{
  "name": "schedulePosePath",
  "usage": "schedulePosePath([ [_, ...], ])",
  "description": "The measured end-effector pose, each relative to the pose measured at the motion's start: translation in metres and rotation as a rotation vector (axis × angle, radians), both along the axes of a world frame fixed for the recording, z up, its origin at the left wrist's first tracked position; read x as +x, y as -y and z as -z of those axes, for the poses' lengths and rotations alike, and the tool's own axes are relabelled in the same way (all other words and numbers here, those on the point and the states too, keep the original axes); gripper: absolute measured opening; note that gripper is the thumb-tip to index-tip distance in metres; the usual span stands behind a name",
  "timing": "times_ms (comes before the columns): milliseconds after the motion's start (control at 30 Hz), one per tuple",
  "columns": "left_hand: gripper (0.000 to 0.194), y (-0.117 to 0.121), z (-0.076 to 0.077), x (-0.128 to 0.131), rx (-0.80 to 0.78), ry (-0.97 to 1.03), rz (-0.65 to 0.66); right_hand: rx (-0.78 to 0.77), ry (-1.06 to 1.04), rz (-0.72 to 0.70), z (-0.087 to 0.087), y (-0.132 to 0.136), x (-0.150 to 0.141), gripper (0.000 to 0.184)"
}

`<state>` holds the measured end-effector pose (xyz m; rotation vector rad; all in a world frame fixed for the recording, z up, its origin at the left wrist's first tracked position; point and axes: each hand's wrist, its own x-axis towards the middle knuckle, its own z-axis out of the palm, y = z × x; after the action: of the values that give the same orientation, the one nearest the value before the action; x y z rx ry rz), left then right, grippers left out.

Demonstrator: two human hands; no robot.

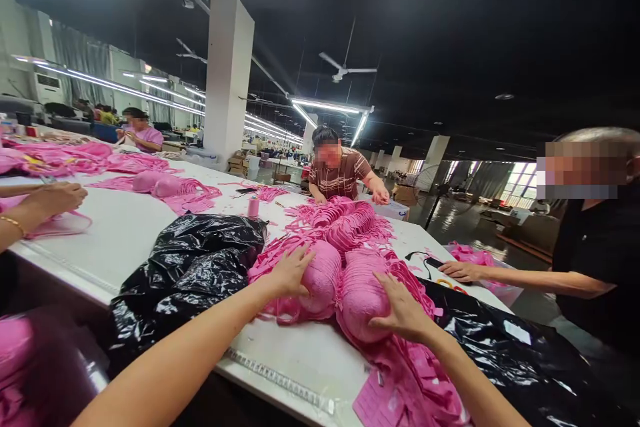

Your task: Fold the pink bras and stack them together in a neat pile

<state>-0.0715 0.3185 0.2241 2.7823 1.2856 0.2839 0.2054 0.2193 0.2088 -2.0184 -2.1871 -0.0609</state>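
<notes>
A stack of pink bras point(345, 280) lies on the white table point(125, 233) in front of me, its straps trailing over the near edge. My left hand point(290, 271) rests on the stack's left cup with the fingers spread over it. My right hand point(403, 310) cups the right cup from its side, fingers curved around the padding. A second row of stacked pink bras point(350, 220) lies just beyond.
A crumpled black plastic bag point(190, 267) lies left of the stack, another black sheet point(515, 347) to the right. A person in a striped shirt point(345, 173) leans over the far edge. A person's hand point(463, 271) rests at right, another's hand point(55, 199) at left. Pink thread spool point(253, 207).
</notes>
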Motion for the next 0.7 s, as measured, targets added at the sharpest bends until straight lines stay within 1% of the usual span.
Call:
schedulePosePath([
  [67, 0.108, -0.007, -0.004, 0.004, -0.028, -0.074, 0.038, -0.019, -0.024, -0.004, -0.005, -0.007, 0.005, 0.101],
  [133, 0.112, -0.010, -0.007, 0.006, -0.062, -0.155, 0.077, 0.002, -0.049, -0.050, -0.009, -0.012, 0.011, 0.103],
  [167, 0.114, -0.011, -0.008, 0.008, -0.063, -0.181, 0.092, 0.012, -0.068, -0.080, -0.012, -0.015, 0.014, 0.099],
  [233, 0.118, -0.011, -0.013, 0.013, -0.023, -0.205, 0.134, 0.024, -0.108, -0.113, -0.018, -0.026, 0.020, 0.080],
  [300, 0.124, -0.013, -0.019, 0.023, 0.010, -0.237, 0.196, 0.030, -0.120, -0.093, -0.022, -0.041, 0.023, 0.068],
  [333, 0.126, -0.015, -0.022, 0.028, 0.006, -0.261, 0.215, 0.031, -0.111, -0.073, -0.023, -0.050, 0.024, 0.069],
  [400, 0.131, -0.023, -0.026, 0.041, -0.041, -0.318, 0.210, 0.033, -0.082, -0.040, -0.021, -0.064, 0.022, 0.074],
  [467, 0.131, -0.031, -0.027, 0.051, -0.112, -0.374, 0.194, 0.034, -0.055, -0.023, -0.018, -0.069, 0.019, 0.075],
  [567, 0.123, -0.034, -0.021, 0.058, -0.139, -0.385, 0.214, 0.044, -0.031, -0.014, -0.017, -0.058, 0.016, 0.067],
  [633, 0.119, -0.027, -0.017, 0.055, -0.085, -0.343, 0.245, 0.040, -0.029, -0.061, -0.022, -0.042, 0.015, 0.065],
  [700, 0.119, -0.017, -0.014, 0.048, -0.016, -0.301, 0.260, 0.000, -0.047, -0.139, -0.029, -0.025, 0.013, 0.069],
])
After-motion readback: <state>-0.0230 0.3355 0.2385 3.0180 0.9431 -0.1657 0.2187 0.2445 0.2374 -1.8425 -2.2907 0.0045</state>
